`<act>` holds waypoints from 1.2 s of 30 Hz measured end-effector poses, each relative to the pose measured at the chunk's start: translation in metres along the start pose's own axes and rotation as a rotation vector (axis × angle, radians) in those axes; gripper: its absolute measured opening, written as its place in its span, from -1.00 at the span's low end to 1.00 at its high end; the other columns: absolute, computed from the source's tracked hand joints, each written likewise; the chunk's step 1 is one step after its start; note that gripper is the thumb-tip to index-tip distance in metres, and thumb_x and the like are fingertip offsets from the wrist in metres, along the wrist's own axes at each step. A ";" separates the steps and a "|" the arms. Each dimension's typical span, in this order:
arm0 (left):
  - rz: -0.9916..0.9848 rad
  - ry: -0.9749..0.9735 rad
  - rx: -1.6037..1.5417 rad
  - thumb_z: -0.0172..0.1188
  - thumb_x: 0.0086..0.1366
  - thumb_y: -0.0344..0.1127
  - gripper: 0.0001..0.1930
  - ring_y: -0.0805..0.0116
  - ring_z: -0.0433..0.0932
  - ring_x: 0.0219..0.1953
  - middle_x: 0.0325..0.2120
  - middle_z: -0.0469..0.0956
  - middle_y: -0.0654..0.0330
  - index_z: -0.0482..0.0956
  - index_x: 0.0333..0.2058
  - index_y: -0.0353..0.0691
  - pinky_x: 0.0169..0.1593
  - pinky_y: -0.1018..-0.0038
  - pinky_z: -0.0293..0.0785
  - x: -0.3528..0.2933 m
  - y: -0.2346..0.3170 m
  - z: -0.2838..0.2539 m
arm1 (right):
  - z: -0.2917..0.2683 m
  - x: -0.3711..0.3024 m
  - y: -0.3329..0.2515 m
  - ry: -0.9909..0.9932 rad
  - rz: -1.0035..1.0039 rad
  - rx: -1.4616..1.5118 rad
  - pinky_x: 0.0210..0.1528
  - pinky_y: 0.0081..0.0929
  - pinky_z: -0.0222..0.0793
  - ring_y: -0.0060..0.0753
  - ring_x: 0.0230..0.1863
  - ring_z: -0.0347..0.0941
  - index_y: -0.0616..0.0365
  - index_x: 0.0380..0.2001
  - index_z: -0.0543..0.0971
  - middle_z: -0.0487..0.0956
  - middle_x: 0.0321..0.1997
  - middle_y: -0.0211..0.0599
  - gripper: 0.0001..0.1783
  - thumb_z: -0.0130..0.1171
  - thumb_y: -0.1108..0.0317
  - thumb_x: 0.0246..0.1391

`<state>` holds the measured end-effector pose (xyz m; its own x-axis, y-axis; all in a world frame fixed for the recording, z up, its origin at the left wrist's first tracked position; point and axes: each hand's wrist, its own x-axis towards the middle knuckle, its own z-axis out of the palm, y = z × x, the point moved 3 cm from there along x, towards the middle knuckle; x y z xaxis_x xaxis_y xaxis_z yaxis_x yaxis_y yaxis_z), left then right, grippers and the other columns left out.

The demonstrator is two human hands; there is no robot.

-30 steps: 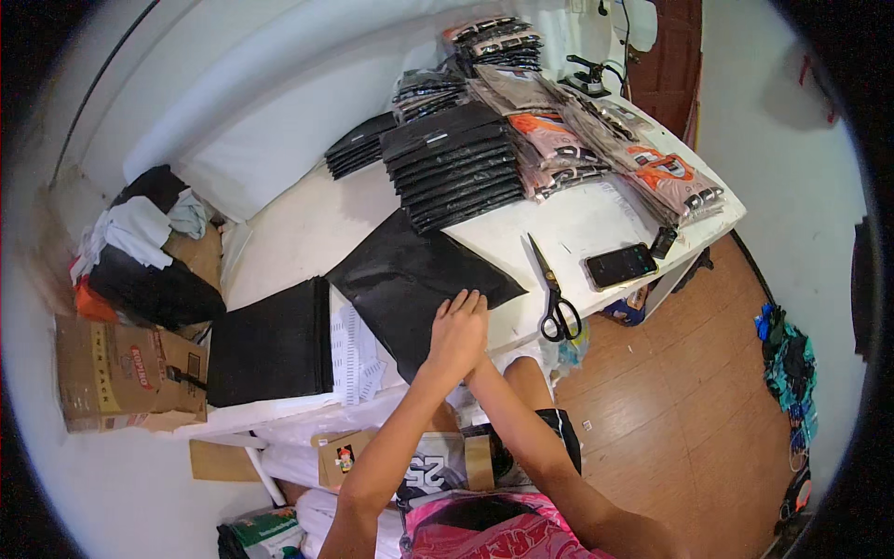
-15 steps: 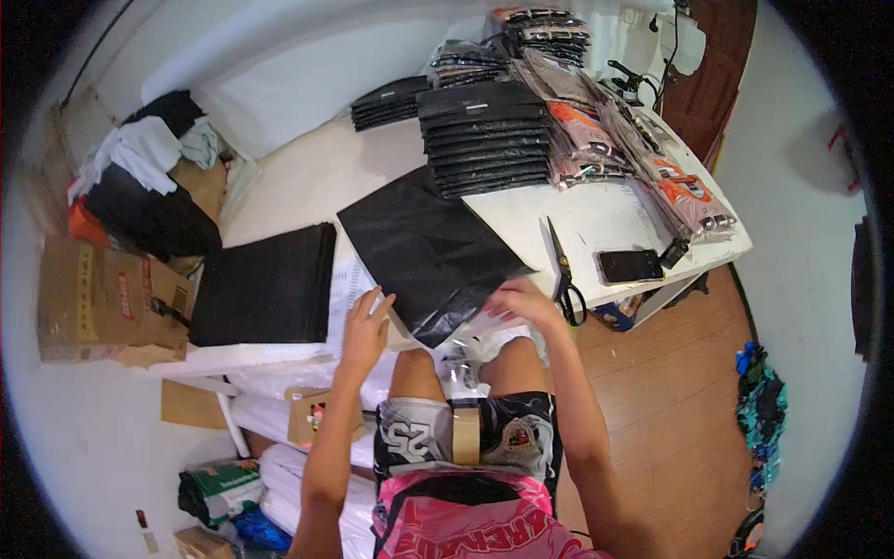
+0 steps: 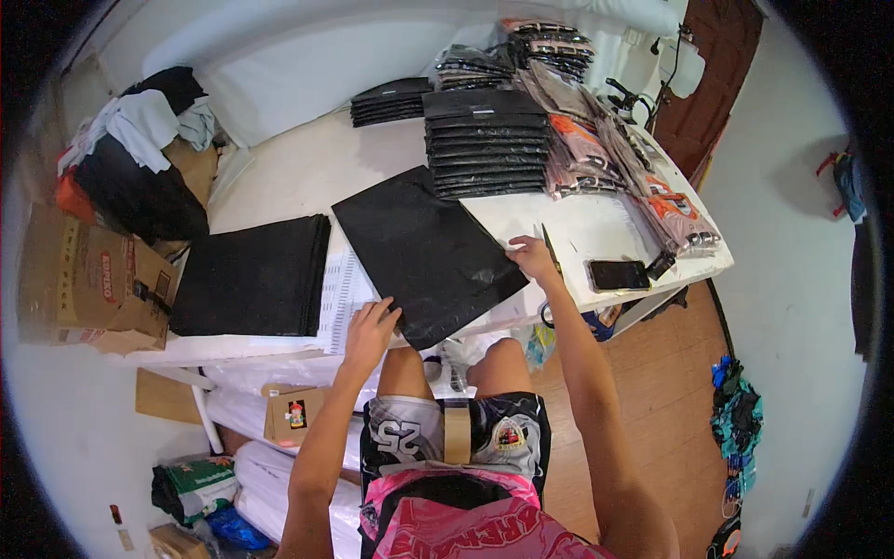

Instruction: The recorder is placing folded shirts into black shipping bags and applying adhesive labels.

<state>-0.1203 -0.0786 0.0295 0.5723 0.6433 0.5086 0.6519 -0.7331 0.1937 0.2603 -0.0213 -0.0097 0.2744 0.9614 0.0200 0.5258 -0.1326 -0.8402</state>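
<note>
A flat black plastic bag lies slanted on the white table in front of me, its lowest corner reaching past the near edge. My left hand rests at the bag's lower left side, fingers stretched out and fingertips touching its edge. At the right side of the bag, my right hand has its fingers bent together on the edge. A pile of flat black bags lies to the left. Under the left hand's side, printed paper sheets show. Scissors are partly hidden behind my right hand.
Filled black packages are stacked at the back, beside clear-wrapped packs. A phone lies at the right of the table. At the left stand a cardboard box and a heap of cloth.
My right hand has moved up and right along the bag's edge. The bag's crumpled right corner now lies flatter. My left hand stays by the lower left edge.
</note>
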 end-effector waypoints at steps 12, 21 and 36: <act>-0.179 0.167 -0.424 0.13 0.14 -0.61 -0.77 0.07 0.59 -0.18 -0.17 0.58 0.01 0.62 -0.22 -0.30 -0.10 0.37 0.50 0.031 -0.015 -0.017 | -0.010 -0.031 -0.034 -0.416 0.413 0.554 -0.59 -0.66 0.25 -0.69 -0.65 0.30 0.19 -0.07 0.51 0.51 -0.49 -0.50 -0.68 0.16 0.49 0.06; -0.263 0.186 -0.490 0.07 0.15 -0.63 -0.75 0.19 0.62 -0.28 -0.26 0.61 0.02 0.62 -0.22 -0.30 -0.23 0.48 0.50 0.060 -0.024 -0.062 | -0.031 -0.031 -0.069 -0.281 0.468 0.985 -0.54 -0.66 0.33 -0.59 -0.57 0.42 0.09 -0.31 0.59 0.57 -0.46 -0.45 -0.86 0.24 0.42 0.00; -0.348 0.406 -0.814 0.03 0.29 -0.53 -0.77 0.61 0.38 -0.51 -0.52 0.51 0.33 0.63 -0.15 -0.30 -0.42 0.62 0.38 0.160 -0.037 -0.149 | -0.116 -0.020 -0.223 0.126 0.105 1.315 -0.53 -0.65 0.36 -0.57 -0.70 0.30 0.03 -0.56 0.49 0.36 -0.73 -0.53 -0.85 0.31 0.39 -0.08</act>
<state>-0.1272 0.0187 0.2281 0.0986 0.8398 0.5339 0.1213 -0.5427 0.8311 0.2309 -0.0389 0.2402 0.3755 0.9227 -0.0874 -0.6497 0.1948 -0.7348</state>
